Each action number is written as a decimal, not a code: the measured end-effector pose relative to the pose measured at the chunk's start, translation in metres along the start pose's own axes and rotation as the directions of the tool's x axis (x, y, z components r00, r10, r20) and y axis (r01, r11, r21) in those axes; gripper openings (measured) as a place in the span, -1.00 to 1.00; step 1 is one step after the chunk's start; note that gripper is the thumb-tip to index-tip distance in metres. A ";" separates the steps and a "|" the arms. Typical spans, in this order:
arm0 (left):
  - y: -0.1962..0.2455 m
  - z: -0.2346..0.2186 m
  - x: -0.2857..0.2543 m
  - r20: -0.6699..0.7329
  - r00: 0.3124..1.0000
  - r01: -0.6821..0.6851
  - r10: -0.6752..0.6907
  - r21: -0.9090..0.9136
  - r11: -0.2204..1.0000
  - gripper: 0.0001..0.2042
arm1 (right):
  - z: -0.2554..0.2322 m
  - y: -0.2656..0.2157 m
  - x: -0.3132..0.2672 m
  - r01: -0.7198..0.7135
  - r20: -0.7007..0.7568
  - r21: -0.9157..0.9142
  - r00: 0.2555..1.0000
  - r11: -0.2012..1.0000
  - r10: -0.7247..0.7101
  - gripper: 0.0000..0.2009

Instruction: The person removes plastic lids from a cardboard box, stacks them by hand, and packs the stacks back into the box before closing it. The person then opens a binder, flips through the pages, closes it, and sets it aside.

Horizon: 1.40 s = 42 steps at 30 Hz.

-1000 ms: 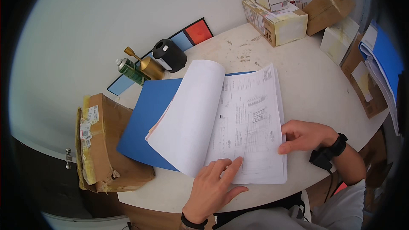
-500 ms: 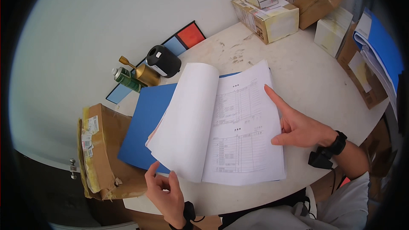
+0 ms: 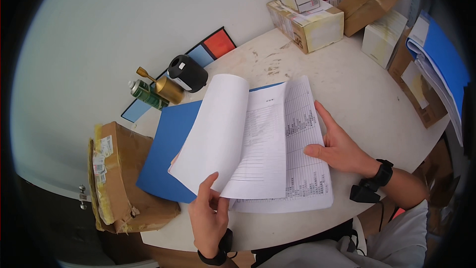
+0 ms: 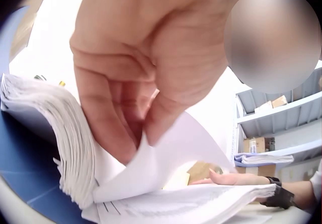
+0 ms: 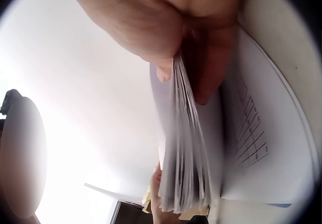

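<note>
A blue folder (image 3: 163,166) lies spread on the table with a thick stack of printed paper in it. Turned-over pages (image 3: 213,129) bulge up over its left cover. My left hand (image 3: 207,218) pinches the lower corner of a sheet (image 3: 260,168) between thumb and finger; the sheet is lifted and curves toward the left. In the left wrist view that pinched corner (image 4: 143,156) shows below the fingertips. My right hand (image 3: 342,146) holds the right edge of the printed pages (image 3: 307,159), thumb on top. The right wrist view shows several page edges (image 5: 183,148) between its thumb and fingers.
A worn carton (image 3: 129,178) stands left of the folder. Behind it are a green spray can (image 3: 148,94), a brass-coloured pot (image 3: 168,89) and a black container (image 3: 187,73). Boxes (image 3: 317,27) are stacked at the back right, and another blue binder (image 3: 441,54) stands at the right.
The left hand went from the page's lower edge out to the left, then back in to pinch a sheet. Pages have turned leftward, showing different print. The right hand stayed at the right edge.
</note>
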<state>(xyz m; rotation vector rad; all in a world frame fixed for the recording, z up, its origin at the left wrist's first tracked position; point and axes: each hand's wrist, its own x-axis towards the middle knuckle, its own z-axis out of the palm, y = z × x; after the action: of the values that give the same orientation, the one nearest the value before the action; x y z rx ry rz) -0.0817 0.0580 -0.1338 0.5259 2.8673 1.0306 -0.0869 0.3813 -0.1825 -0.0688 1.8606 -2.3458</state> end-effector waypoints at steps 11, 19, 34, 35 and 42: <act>0.019 -0.004 -0.021 -0.355 0.931 0.085 -0.089 -0.027 0.996 -0.41 | -0.024 -0.018 -0.003 -0.379 0.461 -0.134 0.794 0.916 0.396 -0.35; 0.032 0.028 0.004 0.319 0.902 -0.319 0.291 0.037 0.947 -0.35 | -0.013 -0.002 -0.006 -0.470 0.553 0.161 0.771 0.868 0.315 -0.26; 0.018 0.017 0.021 0.363 0.900 -0.278 0.242 0.050 0.959 -0.41 | -0.023 0.004 -0.004 -0.444 0.557 0.066 0.759 0.893 0.336 -0.15; 0.018 0.017 0.021 0.375 0.896 -0.278 0.238 0.056 0.959 -0.43 | -0.021 0.001 -0.005 -0.445 0.558 0.065 0.758 0.893 0.337 -0.15; 0.003 0.002 0.008 0.312 0.932 -0.186 0.186 -0.029 0.982 -0.78 | -0.024 -0.013 -0.006 -0.414 0.536 -0.100 0.744 0.905 0.399 -0.26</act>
<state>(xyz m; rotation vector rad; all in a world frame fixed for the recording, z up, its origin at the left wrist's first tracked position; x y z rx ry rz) -0.0876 0.0641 -0.1334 0.8892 2.5746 0.8737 -0.0849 0.4078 -0.1751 -0.2703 1.3890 -1.7954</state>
